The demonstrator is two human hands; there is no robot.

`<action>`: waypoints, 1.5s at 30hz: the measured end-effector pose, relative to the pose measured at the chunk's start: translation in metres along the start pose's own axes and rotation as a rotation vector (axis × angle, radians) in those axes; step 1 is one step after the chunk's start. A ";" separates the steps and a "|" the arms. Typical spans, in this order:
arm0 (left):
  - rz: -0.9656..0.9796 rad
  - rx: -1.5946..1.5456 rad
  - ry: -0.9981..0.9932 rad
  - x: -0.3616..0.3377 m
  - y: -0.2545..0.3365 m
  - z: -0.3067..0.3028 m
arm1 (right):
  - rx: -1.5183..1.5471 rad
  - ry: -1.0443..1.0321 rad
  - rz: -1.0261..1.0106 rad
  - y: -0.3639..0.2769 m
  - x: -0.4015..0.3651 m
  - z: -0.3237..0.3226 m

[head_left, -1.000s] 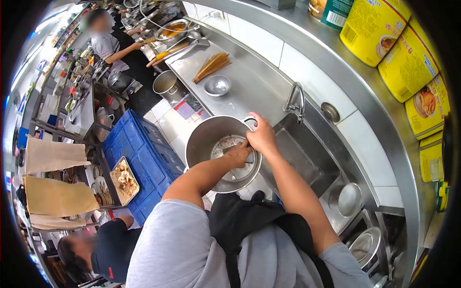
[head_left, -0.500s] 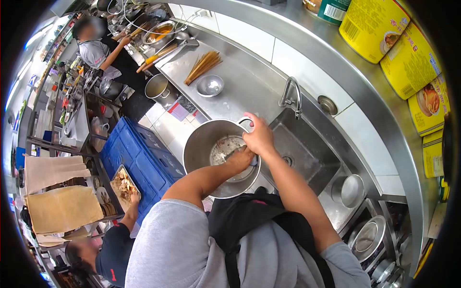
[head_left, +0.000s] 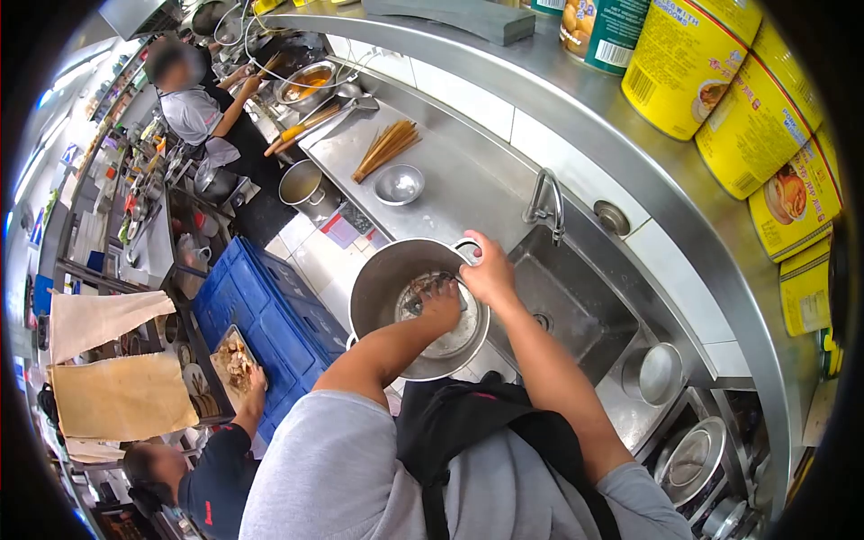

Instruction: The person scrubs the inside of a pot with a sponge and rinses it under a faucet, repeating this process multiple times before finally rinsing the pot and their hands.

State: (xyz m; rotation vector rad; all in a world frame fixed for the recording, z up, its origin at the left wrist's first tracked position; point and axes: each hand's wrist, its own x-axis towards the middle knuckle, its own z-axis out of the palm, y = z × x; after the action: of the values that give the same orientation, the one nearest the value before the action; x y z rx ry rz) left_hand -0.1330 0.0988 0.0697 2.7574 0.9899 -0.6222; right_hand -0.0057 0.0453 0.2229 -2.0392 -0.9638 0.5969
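Observation:
A large metal pot [head_left: 373, 292] is tilted over the sink's near edge, its open mouth facing up toward me. My right hand [head_left: 489, 270] is closed around the handle at its upper right rim. Inside the pot, my left hand [head_left: 441, 304] is low against the bottom, its fingers bent over something greyish that is mostly hidden. Dark residue and whitish patches show on the pot's bottom around the fingers.
The sink [head_left: 576, 297] has a curved faucet [head_left: 558, 207]. On the counter are a metal bowl [head_left: 399, 184] and a stick bundle [head_left: 387, 148]. A small pot [head_left: 652, 373] stands right. Two co-workers are left, one near a blue container [head_left: 261, 315].
My left hand has moved left, from the pot's right side toward the middle of its bottom. The pot appears slightly lower and to the right; my right hand still grips its handle.

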 end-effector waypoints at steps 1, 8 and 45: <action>0.048 -0.048 -0.123 0.004 0.011 0.000 | 0.007 0.019 -0.002 -0.002 -0.001 0.000; -0.251 -0.235 0.005 0.000 0.010 0.004 | 0.007 -0.001 -0.045 -0.010 -0.007 -0.004; -0.023 -0.305 0.064 -0.010 0.037 0.036 | 0.089 -0.063 -0.208 -0.013 -0.043 0.012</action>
State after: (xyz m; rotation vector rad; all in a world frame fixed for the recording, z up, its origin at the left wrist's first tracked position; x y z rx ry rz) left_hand -0.1281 0.0550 0.0415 2.5139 1.0348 -0.3529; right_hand -0.0456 0.0216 0.2303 -1.8234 -1.1495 0.5833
